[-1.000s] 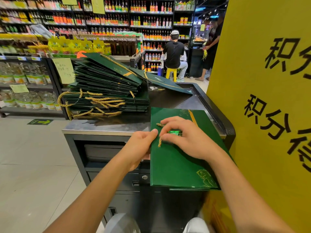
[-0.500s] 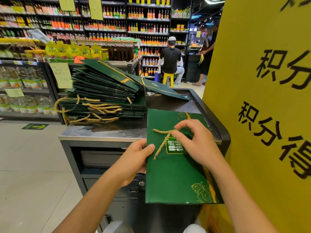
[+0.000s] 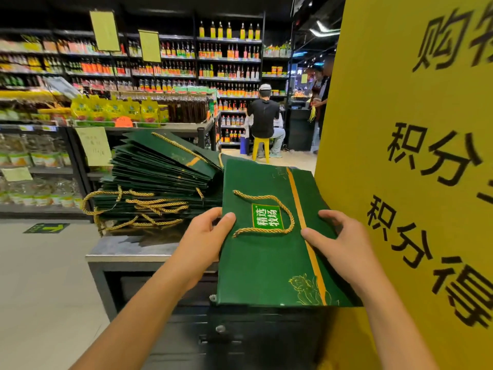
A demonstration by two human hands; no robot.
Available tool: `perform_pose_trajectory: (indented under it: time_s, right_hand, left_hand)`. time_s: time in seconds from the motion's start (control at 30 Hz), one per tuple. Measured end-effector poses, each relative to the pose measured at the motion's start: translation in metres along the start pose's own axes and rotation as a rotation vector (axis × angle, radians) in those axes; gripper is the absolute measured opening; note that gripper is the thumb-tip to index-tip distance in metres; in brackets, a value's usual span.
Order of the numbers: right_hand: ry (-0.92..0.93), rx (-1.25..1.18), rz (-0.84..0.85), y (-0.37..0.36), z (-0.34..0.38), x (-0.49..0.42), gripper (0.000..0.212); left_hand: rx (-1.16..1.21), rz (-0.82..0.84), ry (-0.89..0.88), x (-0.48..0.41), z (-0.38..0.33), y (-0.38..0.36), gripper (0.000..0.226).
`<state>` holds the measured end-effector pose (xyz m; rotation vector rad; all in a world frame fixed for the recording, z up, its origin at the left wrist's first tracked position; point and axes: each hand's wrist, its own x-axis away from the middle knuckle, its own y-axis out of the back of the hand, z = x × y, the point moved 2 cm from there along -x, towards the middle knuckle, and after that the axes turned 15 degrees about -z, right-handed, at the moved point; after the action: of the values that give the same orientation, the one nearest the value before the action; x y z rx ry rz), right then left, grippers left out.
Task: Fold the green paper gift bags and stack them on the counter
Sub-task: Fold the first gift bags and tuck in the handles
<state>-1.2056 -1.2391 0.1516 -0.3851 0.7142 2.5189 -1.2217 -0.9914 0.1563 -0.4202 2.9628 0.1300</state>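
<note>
Both hands, left hand (image 3: 205, 236) and right hand (image 3: 344, 241), grip flattened green gift bag (image 3: 266, 263) beside leaning stack (image 3: 160, 177); careless placement could topple it.

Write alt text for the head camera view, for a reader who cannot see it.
A left hand and a right hand grip the side edges of a flat green gift bag with a gold rope handle. Behind it, a stack of similar bags lies on a metal counter, with a yellow sign at the right.

Bright overhead shop lighting; wide-angle bowing at edges; slight overall softness.
</note>
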Motion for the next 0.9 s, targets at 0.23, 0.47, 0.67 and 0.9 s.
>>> perform_pose_trajectory:
  time_s: [0.23, 0.47, 0.67, 0.9]
  right_hand:
    - [0.031, 0.114, 0.009, -0.012, 0.043, -0.089, 0.064]
    - [-0.013, 0.251, 0.112, -0.058, 0.041, -0.164, 0.042]
    - [0.071, 0.388, 0.131, -0.121, -0.021, -0.221, 0.035]
    - [0.103, 0.549, 0.164, -0.126, -0.018, -0.204, 0.048]
  left_hand:
    - [-0.358, -0.056, -0.162, -0.103, -0.054, -0.028, 0.049]
    - [-0.921, -0.047, -0.313, -0.195, -0.065, -0.063, 0.043]
    - [-1.307, -0.076, -0.454, -0.225, -0.043, -0.084, 0.043]
    - [-1.499, -0.099, -0.545, -0.236, -0.019, -0.096, 0.045]
